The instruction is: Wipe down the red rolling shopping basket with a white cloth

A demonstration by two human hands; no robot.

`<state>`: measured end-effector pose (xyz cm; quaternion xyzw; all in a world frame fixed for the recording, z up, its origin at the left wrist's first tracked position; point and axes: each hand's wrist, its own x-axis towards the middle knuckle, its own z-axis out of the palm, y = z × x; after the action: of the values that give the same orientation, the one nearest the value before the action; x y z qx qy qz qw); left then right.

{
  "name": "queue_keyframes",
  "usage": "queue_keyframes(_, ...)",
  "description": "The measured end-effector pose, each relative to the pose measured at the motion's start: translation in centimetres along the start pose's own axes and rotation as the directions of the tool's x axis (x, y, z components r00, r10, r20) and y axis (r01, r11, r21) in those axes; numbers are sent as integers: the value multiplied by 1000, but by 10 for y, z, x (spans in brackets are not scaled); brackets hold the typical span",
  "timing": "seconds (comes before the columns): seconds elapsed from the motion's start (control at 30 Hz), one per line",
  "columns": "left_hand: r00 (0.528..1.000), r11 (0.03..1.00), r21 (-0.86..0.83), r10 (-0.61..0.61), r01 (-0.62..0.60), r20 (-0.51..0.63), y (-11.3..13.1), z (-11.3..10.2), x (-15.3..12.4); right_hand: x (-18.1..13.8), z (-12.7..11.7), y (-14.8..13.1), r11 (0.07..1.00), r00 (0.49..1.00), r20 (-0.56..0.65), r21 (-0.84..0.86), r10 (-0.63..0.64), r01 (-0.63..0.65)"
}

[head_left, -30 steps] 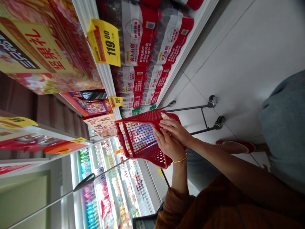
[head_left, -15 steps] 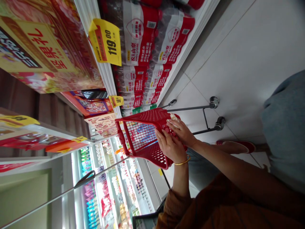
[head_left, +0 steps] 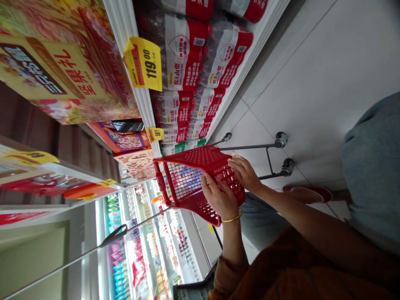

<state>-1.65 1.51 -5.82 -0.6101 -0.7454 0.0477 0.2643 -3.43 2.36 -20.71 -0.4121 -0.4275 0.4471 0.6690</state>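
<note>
The view is turned on its side, with the floor on the right of the picture. A red shopping cart with a perforated plastic basket is in the middle; something blue shows through its mesh. My left hand, with a gold bracelet on the wrist, is closed over the basket's near rim, fingers bent round the edge. Beside it, my right hand lies against the basket's perforated end, its fingers drawn together over a small crumpled whitish thing, mostly hidden. I cannot tell what that is.
Shelving with packs of red-labelled water bottles runs beside the cart. Gift boxes and a dark phone-like device sit above. A lit display case stands beyond. Cart wheels and a red shoe are on the tiled floor.
My hands have moved apart along the basket, the right one shifting right in the picture and the left slightly left. More of the basket's end shows. The view has tilted slightly.
</note>
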Motion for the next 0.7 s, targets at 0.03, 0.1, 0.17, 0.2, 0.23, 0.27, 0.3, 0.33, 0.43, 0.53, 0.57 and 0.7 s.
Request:
queue_keyframes(0.03,1000,1000,-7,10,-10,15,1,2,3,1,-1,1,1000,1000,-10,1,12,-12)
queue_keyframes(0.1,998,999,-17,38,-38,51,1,8,7,4,-2,2,999,999,-16,10,49,-48)
queue_keyframes(0.17,997,999,-16,47,-46,62,1,13,8,11,-3,0,995,995,-9,27,96,-96)
queue_keyframes(0.2,997,999,-12,47,-46,60,1,15,8,15,-4,0,992,993,4,37,121,-121)
queue_keyframes(0.23,997,999,-8,47,-46,59,0,17,8,20,-5,-1,989,990,23,45,142,-143)
queue_keyframes(0.27,997,999,-5,49,-49,57,0,17,7,24,-6,-1,986,987,47,49,157,-159)
queue_keyframes(0.3,997,999,-2,52,-52,55,-1,17,6,28,-7,-1,985,984,76,50,161,-165)
queue_keyframes(0.33,997,998,2,56,-56,54,0,17,6,31,-7,-1,986,982,107,48,156,-162)
queue_keyframes(0.43,998,998,13,57,-58,30,1,17,3,35,-8,1,992,979,172,39,109,-117)
queue_keyframes(0.53,999,998,18,52,-52,12,3,17,0,32,-5,1,991,977,175,35,124,-132)
queue_keyframes(0.57,999,999,15,49,-50,11,3,18,-1,30,-3,1,988,975,169,39,141,-150)
queue_keyframes(0.7,999,999,-3,48,-48,-10,0,21,-3,23,4,-2,981,973,151,50,177,-187)
